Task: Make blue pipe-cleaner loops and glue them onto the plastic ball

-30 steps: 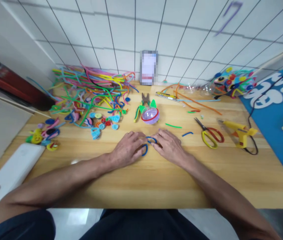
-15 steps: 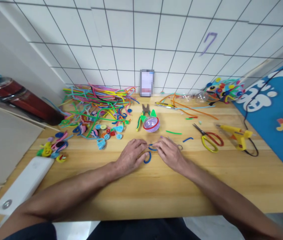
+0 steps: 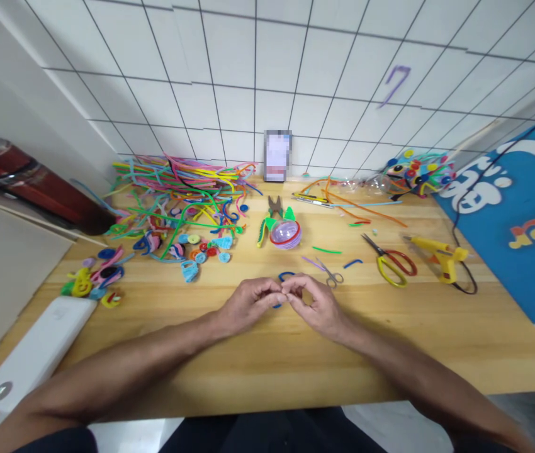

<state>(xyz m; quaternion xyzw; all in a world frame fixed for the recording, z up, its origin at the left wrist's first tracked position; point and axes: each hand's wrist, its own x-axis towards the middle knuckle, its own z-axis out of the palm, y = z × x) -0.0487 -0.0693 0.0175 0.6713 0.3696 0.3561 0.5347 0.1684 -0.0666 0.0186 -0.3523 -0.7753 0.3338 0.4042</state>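
My left hand and my right hand meet fingertip to fingertip over the middle of the wooden table, both closed in a pinch. Whatever sits between the fingertips is too small or too hidden to make out. Just beyond them lies a curved blue pipe cleaner piece; another blue bit shows partly under the fingers. Small scissors and a purple pipe cleaner piece lie right of my right hand. Farther back sits a clear purple-tinted ball with a red ring and green pointed pieces.
Pliers lie behind the ball. Colourful pipe cleaners and small coiled pieces fill the left back. Larger scissors and a yellow glue gun are at right. A phone leans on the wall; a white box-like device is left.
Both hands have drawn back toward me and come together at the fingertips. The small scissors and purple piece, formerly mostly covered by my right hand, now show.
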